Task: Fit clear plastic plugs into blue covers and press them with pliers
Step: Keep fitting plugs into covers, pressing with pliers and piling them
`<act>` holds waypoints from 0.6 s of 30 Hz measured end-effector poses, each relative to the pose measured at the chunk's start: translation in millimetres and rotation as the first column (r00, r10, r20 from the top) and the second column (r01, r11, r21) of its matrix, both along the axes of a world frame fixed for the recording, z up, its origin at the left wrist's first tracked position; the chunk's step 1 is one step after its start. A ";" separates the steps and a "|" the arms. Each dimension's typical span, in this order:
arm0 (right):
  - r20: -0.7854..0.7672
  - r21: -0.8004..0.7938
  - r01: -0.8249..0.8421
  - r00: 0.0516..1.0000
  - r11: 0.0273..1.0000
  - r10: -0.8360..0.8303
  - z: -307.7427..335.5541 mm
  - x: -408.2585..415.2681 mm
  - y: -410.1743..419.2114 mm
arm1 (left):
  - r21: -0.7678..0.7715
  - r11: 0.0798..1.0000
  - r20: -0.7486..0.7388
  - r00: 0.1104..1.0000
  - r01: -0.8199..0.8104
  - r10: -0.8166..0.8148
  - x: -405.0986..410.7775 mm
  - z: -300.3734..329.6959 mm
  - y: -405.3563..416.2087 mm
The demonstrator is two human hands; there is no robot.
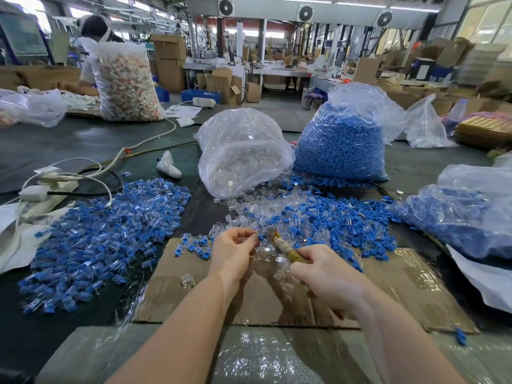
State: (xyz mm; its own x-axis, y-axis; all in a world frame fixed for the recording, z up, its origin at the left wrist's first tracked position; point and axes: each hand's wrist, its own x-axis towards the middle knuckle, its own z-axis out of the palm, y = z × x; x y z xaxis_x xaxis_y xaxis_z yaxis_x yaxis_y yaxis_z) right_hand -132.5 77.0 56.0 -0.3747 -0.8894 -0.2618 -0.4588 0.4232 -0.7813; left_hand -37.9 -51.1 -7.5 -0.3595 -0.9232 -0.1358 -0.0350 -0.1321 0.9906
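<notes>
A small piece, too blurred to be told as plug or cover, is being pinched between the thumb and curled fingers of the left hand (235, 246), just above the cardboard sheet (410, 286) that is lying on the tabletop (41, 145). The pliers (282, 246) are being gripped by the right hand (324, 275), whose fingers are being wrapped round the worn handles, with the nose being aimed up and left toward the pinched piece; whether the jaws are being held apart or together cannot be told. Both forearms are being reached forward from the near edge, the hands being brought close together at the middle. Loose clear plugs (249, 212) and blue covers (340, 225) are being kept in a mixed scatter just beyond the hands, while what appear to be assembled pieces are being heaped in the pile on the left (105, 231). Stock is being held in the bag of clear plugs (241, 153) and the bag of blue covers (343, 142) farther back. For the step to be done well, the plug is probably being best seated squarely in its cover by the fingers first, then being squeezed evenly, the fingertips being kept clear of the jaws.
</notes>
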 end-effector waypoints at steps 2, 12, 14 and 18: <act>0.026 0.041 0.004 1.000 0.999 -0.005 -0.6 1.4 -1.7 | 0.024 1.000 -0.012 1.000 0.005 -0.004 1.5 -1.4 -0.1; -0.006 0.131 -0.039 0.999 0.991 0.040 7.7 3.9 -1.3 | 0.089 0.995 -0.101 0.994 -0.039 0.048 1.0 0.5 5.8; 0.005 0.129 -0.054 0.999 0.990 0.053 8.0 4.6 -1.1 | 0.102 0.994 -0.115 0.992 -0.045 0.056 0.5 0.8 6.1; -0.005 0.125 -0.089 0.996 0.988 0.090 4.2 3.5 -1.6 | 0.133 0.988 -0.135 0.986 -0.078 0.096 0.4 -0.1 3.9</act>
State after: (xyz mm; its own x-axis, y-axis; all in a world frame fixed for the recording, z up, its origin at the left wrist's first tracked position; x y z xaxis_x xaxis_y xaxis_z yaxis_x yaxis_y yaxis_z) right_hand -129.1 75.4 60.2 -0.2983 -0.8802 -0.3691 -0.5072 0.4738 -0.7199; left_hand -37.6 -47.2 -7.7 -0.3026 -0.9302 -0.2076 0.1207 -0.2535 0.9598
